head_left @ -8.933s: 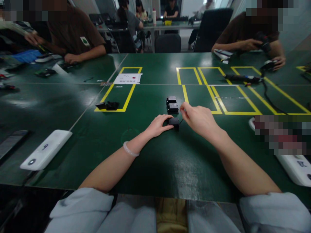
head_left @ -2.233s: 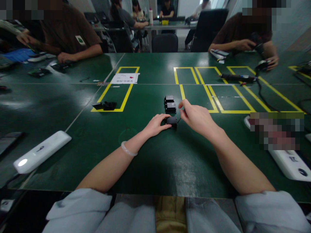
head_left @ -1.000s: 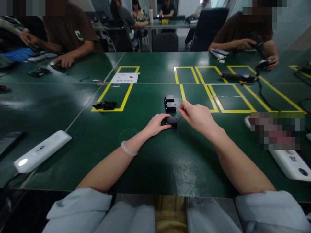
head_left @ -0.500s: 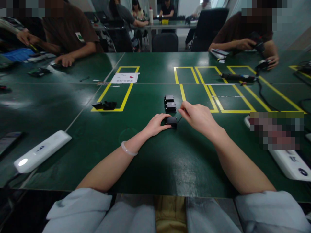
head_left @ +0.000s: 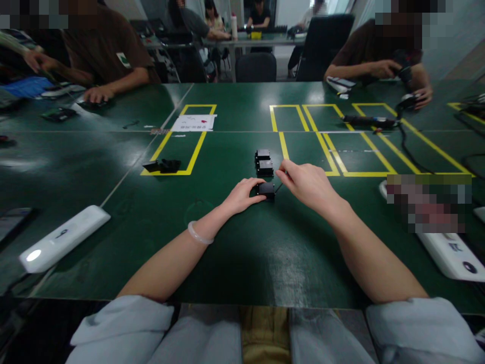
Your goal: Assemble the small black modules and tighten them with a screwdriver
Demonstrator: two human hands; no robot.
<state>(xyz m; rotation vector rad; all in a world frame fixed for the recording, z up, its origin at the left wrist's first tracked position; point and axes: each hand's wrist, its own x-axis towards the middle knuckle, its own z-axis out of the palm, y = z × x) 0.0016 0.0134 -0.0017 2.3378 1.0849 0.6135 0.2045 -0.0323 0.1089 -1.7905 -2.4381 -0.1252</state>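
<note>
A small black box-shaped part (head_left: 267, 190) lies on the green table, pinched between the thumb and fingers of my left hand (head_left: 242, 196). My right hand (head_left: 301, 181) is closed on a thin dark tool (head_left: 279, 187), whose tip points down-left at the right side of that part. Just beyond stand two similar black parts, the nearer one (head_left: 264, 167) and the farther one (head_left: 262, 154), close together. Much of the tool is hidden by my right fingers.
Yellow tape outlines (head_left: 192, 156) mark the green table (head_left: 227, 263). Black pieces (head_left: 162, 165) lie at left, beyond a white device (head_left: 64, 239). Another white device (head_left: 450, 255) is at right. A white paper (head_left: 194, 123) and black rod (head_left: 369, 121) lie farther off; people sit opposite.
The whole view has shifted slightly. Both hands keep nearly the same place at the black part, with the tool still in my right hand.
</note>
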